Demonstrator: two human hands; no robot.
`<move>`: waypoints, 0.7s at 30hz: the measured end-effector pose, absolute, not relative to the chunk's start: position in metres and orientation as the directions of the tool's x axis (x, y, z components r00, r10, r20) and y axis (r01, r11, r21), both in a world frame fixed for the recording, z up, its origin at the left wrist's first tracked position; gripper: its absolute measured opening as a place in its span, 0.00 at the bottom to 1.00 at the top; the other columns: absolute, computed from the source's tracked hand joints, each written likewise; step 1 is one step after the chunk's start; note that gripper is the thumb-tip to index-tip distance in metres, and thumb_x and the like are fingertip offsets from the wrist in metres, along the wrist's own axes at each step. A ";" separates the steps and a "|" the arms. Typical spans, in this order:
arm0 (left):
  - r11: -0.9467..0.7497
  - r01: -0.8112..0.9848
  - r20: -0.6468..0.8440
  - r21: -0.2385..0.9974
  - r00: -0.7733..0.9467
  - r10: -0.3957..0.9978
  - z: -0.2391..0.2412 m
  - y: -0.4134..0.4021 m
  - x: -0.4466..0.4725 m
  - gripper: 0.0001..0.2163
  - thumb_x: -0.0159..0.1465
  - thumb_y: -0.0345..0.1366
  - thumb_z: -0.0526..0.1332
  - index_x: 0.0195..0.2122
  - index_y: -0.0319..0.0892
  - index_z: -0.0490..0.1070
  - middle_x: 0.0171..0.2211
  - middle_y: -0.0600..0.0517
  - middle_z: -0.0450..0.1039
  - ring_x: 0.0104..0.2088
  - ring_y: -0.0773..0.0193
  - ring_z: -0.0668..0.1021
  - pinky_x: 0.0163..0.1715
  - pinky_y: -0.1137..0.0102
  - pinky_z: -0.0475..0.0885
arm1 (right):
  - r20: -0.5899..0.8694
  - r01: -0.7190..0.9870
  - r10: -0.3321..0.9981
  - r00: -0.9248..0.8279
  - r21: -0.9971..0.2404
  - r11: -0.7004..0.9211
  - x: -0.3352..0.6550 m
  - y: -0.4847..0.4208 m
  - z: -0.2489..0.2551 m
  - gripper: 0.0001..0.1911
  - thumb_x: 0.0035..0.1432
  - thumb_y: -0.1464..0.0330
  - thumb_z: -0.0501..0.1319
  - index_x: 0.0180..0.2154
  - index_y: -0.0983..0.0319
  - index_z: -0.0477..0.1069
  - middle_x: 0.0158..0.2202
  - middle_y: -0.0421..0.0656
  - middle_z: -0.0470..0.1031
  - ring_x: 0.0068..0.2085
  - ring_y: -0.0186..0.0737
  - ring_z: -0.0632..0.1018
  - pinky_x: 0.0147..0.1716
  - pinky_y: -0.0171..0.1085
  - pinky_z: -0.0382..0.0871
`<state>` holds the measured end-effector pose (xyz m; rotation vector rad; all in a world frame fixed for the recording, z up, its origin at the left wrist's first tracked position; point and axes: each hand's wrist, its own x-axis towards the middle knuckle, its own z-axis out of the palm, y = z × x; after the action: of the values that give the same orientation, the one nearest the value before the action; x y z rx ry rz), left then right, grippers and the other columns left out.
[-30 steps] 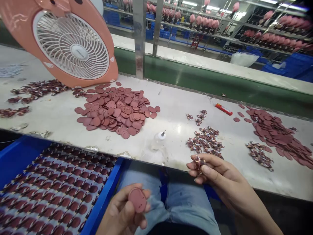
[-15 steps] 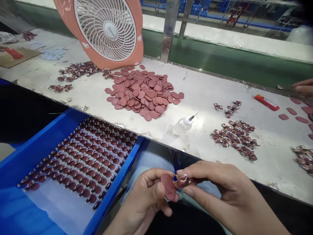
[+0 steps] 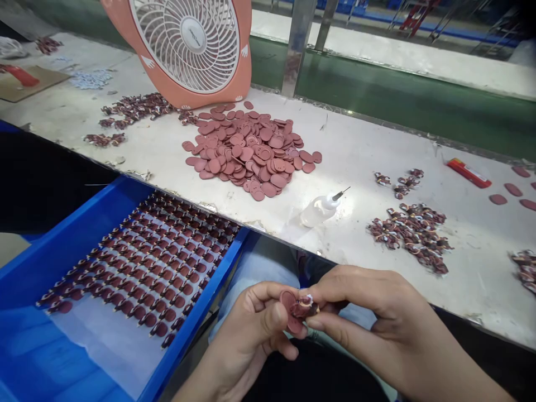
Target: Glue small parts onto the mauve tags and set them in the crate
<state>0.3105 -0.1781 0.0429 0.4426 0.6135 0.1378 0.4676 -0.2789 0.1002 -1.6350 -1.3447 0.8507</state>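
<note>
My left hand (image 3: 263,321) pinches a reddish-brown oval disc (image 3: 288,301) by its edge, low in front of the table. Between the fingertips of my right hand (image 3: 360,312) is a small brown painted figurine (image 3: 305,306) with white and yellow details. The figurine lies against the face of the disc, and my fingers hide part of both. On the table, a heap of similar oval discs (image 3: 251,153) lies near the fan. A clear squeeze bottle with a needle tip (image 3: 321,210) rests on its side, and a pile of small figurines (image 3: 410,231) lies to its right.
A blue tray (image 3: 92,212) at lower left holds rows of figurines on discs. An orange fan (image 3: 201,97) stands at the back. A red packet (image 3: 469,172) lies at right. More figurines (image 3: 138,109) and pale blue pieces (image 3: 90,79) lie at left.
My right hand has brought the figurine leftward onto the disc, where a gap showed before. The view has shifted slightly, and another person's hand at the right edge is out of sight.
</note>
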 end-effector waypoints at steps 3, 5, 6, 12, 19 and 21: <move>0.901 0.001 -0.535 0.433 0.805 0.257 0.040 -0.179 0.308 0.14 0.49 0.44 0.75 0.30 0.39 0.80 0.23 0.53 0.78 0.25 0.71 0.78 0.20 0.82 0.74 | 0.031 0.448 0.982 0.184 -0.892 -0.056 0.468 -0.280 0.100 0.10 0.62 0.75 0.63 0.42 0.55 0.76 0.33 0.35 0.79 0.33 0.28 0.79 0.34 0.27 0.72; 0.903 -0.003 -0.543 0.429 0.799 0.260 0.038 -0.180 0.307 0.14 0.49 0.43 0.75 0.31 0.39 0.80 0.24 0.52 0.78 0.25 0.70 0.78 0.20 0.82 0.74 | 0.038 0.469 0.984 0.175 -0.882 -0.050 0.467 -0.280 0.101 0.09 0.62 0.76 0.63 0.42 0.57 0.75 0.33 0.36 0.79 0.33 0.29 0.79 0.34 0.28 0.72; 0.905 -0.005 -0.548 0.426 0.794 0.263 0.037 -0.180 0.306 0.14 0.49 0.43 0.75 0.31 0.39 0.80 0.24 0.52 0.78 0.25 0.70 0.78 0.20 0.82 0.75 | 0.039 0.474 0.985 0.170 -0.880 -0.047 0.467 -0.280 0.101 0.08 0.62 0.76 0.63 0.41 0.58 0.75 0.33 0.36 0.79 0.33 0.29 0.79 0.34 0.28 0.72; 0.913 -0.013 -0.557 0.408 0.789 0.260 0.036 -0.181 0.305 0.14 0.49 0.44 0.75 0.31 0.40 0.80 0.24 0.53 0.78 0.25 0.71 0.78 0.19 0.83 0.74 | 0.060 0.473 0.989 0.133 -0.881 -0.010 0.468 -0.279 0.101 0.11 0.62 0.77 0.62 0.43 0.57 0.75 0.34 0.35 0.79 0.34 0.26 0.78 0.36 0.25 0.70; 0.917 -0.011 -0.555 0.398 0.793 0.250 0.036 -0.180 0.305 0.15 0.49 0.45 0.75 0.31 0.40 0.80 0.24 0.54 0.77 0.24 0.72 0.78 0.18 0.83 0.73 | 0.073 0.466 0.994 0.083 -0.884 0.026 0.471 -0.278 0.103 0.16 0.62 0.78 0.62 0.47 0.54 0.73 0.35 0.32 0.79 0.35 0.23 0.77 0.38 0.21 0.69; 0.917 -0.009 -0.561 0.400 0.788 0.253 0.035 -0.180 0.306 0.15 0.48 0.45 0.75 0.30 0.40 0.80 0.23 0.54 0.76 0.24 0.72 0.77 0.18 0.82 0.73 | 0.067 0.490 0.996 0.062 -0.871 0.028 0.471 -0.278 0.104 0.15 0.62 0.78 0.62 0.47 0.54 0.73 0.35 0.32 0.78 0.35 0.24 0.77 0.37 0.22 0.69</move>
<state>0.3061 -0.1797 0.0354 0.3931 0.6518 0.1449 0.4709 -0.2775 0.1037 -1.5680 -1.5325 0.8274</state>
